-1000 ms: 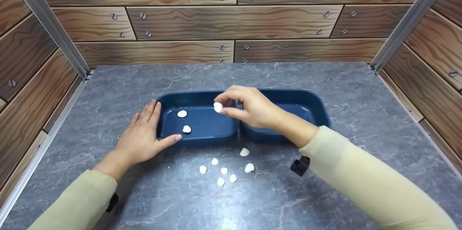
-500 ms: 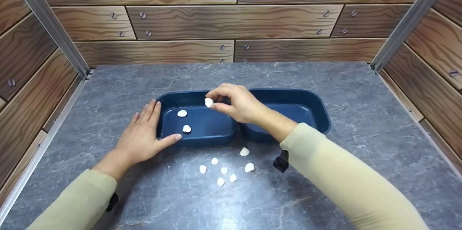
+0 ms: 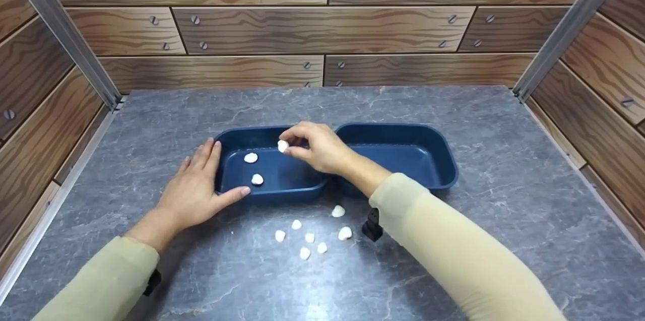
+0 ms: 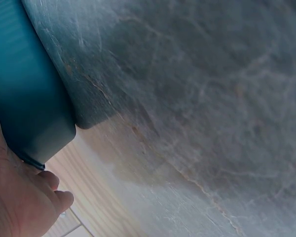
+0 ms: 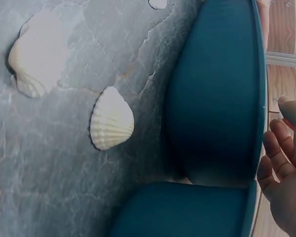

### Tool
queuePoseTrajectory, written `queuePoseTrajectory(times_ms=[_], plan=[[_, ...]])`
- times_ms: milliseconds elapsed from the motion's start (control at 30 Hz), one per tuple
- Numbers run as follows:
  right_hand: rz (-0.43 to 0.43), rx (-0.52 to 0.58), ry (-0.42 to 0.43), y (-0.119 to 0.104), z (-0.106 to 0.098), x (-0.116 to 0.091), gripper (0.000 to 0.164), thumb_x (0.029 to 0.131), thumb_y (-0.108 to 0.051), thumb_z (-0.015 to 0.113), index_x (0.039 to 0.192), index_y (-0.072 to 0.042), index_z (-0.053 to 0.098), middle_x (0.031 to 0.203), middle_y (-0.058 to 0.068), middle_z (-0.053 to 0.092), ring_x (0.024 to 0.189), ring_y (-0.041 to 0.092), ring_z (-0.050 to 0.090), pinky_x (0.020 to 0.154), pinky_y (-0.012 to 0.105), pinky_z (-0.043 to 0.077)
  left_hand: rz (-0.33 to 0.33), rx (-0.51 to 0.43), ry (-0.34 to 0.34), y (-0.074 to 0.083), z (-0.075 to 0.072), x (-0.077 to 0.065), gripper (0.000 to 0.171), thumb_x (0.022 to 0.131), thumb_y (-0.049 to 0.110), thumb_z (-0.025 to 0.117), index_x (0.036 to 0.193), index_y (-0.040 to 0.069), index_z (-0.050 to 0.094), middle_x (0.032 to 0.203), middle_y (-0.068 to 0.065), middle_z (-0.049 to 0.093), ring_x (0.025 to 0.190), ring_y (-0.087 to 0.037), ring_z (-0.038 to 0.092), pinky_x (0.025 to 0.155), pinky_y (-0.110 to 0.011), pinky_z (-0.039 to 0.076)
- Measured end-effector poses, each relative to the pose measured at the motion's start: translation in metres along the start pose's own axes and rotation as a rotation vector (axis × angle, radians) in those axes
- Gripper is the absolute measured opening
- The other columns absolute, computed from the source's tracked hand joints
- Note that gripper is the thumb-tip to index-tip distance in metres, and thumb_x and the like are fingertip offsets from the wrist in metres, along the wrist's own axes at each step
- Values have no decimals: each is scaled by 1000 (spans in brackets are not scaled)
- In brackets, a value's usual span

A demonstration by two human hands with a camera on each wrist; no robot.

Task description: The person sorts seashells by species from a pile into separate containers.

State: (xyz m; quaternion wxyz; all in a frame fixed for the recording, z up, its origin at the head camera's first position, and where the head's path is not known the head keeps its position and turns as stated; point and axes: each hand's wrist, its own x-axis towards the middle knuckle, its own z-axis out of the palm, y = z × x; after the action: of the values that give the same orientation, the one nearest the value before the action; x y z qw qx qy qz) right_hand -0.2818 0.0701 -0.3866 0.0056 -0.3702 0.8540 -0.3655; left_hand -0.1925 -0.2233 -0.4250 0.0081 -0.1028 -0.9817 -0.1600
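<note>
Between thumb and fingers my right hand [image 3: 322, 148] pinches a white seashell [image 3: 283, 146], held over the left blue tray [image 3: 282, 192]. Inside that tray lie two more shells, one farther back [image 3: 251, 157] and one nearer the front [image 3: 257, 179]. My left hand [image 3: 194, 187] rests against the tray's left end, fingers straight along the side and thumb at the front rim. The right wrist view shows a ribbed shell [image 5: 112, 120] on the table beside the trays; the pinched shell is out of sight there.
A second blue tray [image 3: 446, 182] stands at the right, end to end with the first. Several white shells, among them one by the trays [image 3: 338, 211], lie scattered on the grey marbled table [image 3: 211, 270] in front. Wood-patterned walls [image 3: 322, 31] enclose the back and sides.
My right hand has moved left with the pinched shell, from near the trays' junction to over the left tray. The left hand keeps its place at the tray's end.
</note>
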Motion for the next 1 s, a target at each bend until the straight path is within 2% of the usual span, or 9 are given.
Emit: queuePoseTrajectory(times_ms=[433,800,1000], plan=[[9,-114,-64,4,9,5,25,102,-15,73,126,-5,76,118,10,73,109,25,69,97,39,55,2,3,-2,1,0,-1,123,92,84,54,169,-2,9,176,-23,9,161,-43,11,128,-64,11],[19,-114,-83,4,13,10,28,103,-15,72,128,-3,74,121,11,74,112,27,68,99,41,54,6,3,-2,0,-1,0,121,94,80,56,169,-2,9,176,-23,8,161,-43,10,128,-64,11],[32,-117,-62,5,12,10,30,102,-16,74,130,-3,74,125,12,73,116,26,68,104,39,53,-1,6,-6,0,-1,0,121,93,80,56,169,-1,9,176,-23,7,161,-43,10,128,-63,11]])
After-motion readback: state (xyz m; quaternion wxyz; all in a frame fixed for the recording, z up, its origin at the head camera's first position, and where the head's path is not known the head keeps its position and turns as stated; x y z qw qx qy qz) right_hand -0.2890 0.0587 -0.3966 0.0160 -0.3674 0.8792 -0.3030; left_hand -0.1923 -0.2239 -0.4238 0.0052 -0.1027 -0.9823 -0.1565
